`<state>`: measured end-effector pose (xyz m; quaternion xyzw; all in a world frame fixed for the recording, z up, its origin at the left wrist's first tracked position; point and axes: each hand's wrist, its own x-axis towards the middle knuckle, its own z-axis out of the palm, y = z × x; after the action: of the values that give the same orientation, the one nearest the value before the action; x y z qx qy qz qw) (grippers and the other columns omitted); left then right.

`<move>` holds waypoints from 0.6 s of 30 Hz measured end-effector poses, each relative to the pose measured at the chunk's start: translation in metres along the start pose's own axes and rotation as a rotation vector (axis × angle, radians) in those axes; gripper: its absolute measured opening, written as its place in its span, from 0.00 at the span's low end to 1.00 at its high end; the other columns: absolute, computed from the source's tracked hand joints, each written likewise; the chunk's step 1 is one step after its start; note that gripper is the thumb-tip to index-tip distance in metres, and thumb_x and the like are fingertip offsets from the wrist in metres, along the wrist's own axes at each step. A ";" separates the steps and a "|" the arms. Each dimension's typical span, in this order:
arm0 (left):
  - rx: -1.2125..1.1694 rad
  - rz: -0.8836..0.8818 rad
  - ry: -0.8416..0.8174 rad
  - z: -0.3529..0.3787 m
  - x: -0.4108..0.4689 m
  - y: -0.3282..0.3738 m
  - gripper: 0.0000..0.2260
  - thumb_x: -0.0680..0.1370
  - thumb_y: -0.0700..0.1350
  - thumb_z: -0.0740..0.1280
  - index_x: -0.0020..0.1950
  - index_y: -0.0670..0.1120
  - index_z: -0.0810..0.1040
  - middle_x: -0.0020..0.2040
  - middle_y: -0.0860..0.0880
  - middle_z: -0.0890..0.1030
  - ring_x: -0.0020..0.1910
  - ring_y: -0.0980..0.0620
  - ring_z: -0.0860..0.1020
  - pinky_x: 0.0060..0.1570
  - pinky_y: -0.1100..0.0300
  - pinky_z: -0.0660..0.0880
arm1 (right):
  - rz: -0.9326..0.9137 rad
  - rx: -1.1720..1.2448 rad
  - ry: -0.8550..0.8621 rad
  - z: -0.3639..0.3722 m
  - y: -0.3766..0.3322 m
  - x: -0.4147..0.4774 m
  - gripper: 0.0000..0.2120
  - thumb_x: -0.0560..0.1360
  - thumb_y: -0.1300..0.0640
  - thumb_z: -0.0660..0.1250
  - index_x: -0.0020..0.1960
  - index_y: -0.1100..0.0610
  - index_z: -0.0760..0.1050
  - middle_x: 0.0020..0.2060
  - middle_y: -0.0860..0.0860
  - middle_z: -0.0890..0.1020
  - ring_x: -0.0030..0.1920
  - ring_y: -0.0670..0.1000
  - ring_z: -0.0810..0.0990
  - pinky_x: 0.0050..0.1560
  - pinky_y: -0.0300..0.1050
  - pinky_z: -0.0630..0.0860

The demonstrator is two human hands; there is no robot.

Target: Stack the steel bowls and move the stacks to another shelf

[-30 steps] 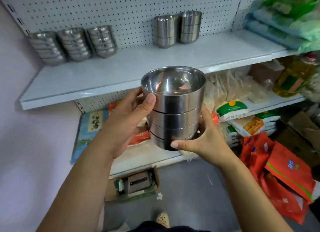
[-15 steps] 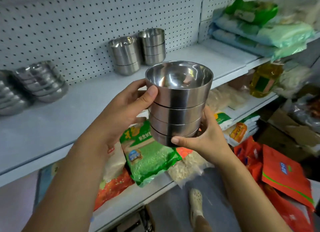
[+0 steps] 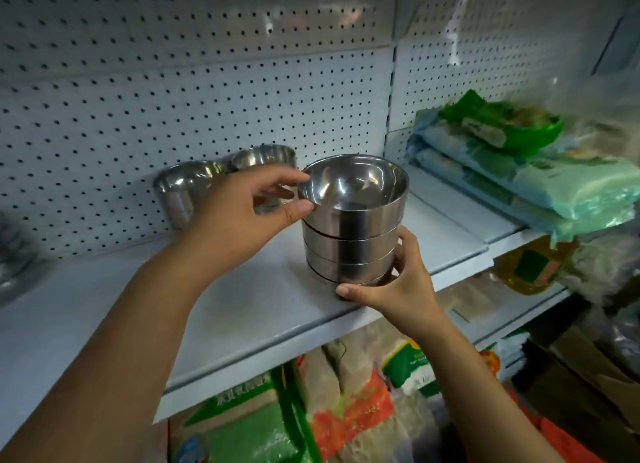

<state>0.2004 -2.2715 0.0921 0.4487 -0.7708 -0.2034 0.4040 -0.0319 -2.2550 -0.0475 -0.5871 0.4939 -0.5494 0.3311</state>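
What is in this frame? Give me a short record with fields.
shelf: white, backed by pegboard
stack: four nested steel bowls, upright, near the shelf's front edge
contact: base at the shelf surface; resting or just above, cannot tell
left hand: thumb and forefinger pinch the top bowl at its rim
right hand: grips the stack's base
other stacks: two, behind the left hand, by the pegboard
packets: piled on the shelf, right
state: stack not yet released
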 end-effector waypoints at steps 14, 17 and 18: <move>0.379 0.209 0.124 0.037 0.103 -0.057 0.08 0.75 0.44 0.76 0.53 0.47 0.87 0.50 0.51 0.86 0.49 0.53 0.83 0.55 0.50 0.80 | 0.055 -0.043 -0.159 -0.013 0.054 0.127 0.56 0.58 0.47 0.87 0.75 0.36 0.56 0.60 0.32 0.74 0.61 0.40 0.77 0.56 0.36 0.76; 0.449 0.224 0.106 0.035 0.118 -0.068 0.11 0.76 0.45 0.76 0.58 0.48 0.86 0.54 0.50 0.86 0.54 0.52 0.81 0.58 0.49 0.78 | 0.076 -0.031 -0.174 -0.007 0.058 0.147 0.54 0.59 0.47 0.87 0.75 0.37 0.58 0.61 0.37 0.76 0.61 0.42 0.79 0.61 0.43 0.79; 0.482 0.211 0.084 0.034 0.124 -0.070 0.13 0.76 0.46 0.75 0.60 0.48 0.85 0.57 0.50 0.85 0.57 0.51 0.80 0.60 0.49 0.77 | 0.081 -0.030 -0.179 -0.005 0.060 0.155 0.53 0.59 0.48 0.87 0.74 0.38 0.59 0.61 0.37 0.76 0.61 0.41 0.79 0.62 0.45 0.78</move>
<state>0.1764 -2.4150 0.0789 0.4571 -0.8221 0.0482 0.3361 -0.0637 -2.4178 -0.0532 -0.6183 0.4936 -0.4735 0.3870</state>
